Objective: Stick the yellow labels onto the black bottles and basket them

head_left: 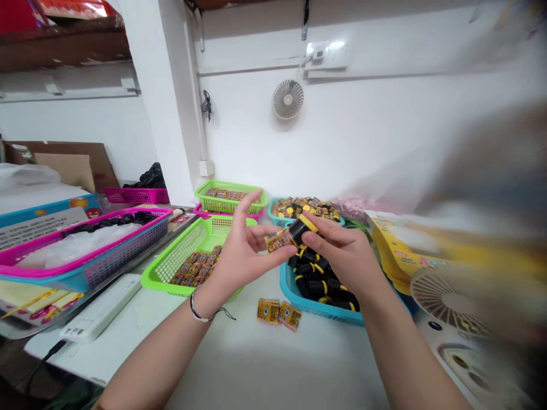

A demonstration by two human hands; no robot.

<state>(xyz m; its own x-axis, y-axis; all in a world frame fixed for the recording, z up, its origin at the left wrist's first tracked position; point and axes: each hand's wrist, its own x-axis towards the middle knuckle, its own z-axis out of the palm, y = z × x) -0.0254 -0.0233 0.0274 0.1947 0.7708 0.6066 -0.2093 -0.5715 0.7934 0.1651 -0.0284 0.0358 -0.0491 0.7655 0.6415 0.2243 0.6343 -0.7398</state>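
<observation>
Black plastic cylinder (pixel 298 231), yellow-banded with a gold printed wrapper at one end, is held above the tabletop (pixel 213 347) and a blue basket (pixel 316 304) of similar cylinders. Left hand (pixel 245 256) pinches the wrapper; right hand (pixel 344 253) grasps the black end. Two gold packets (pixel 278 315) lie nearby.
</observation>
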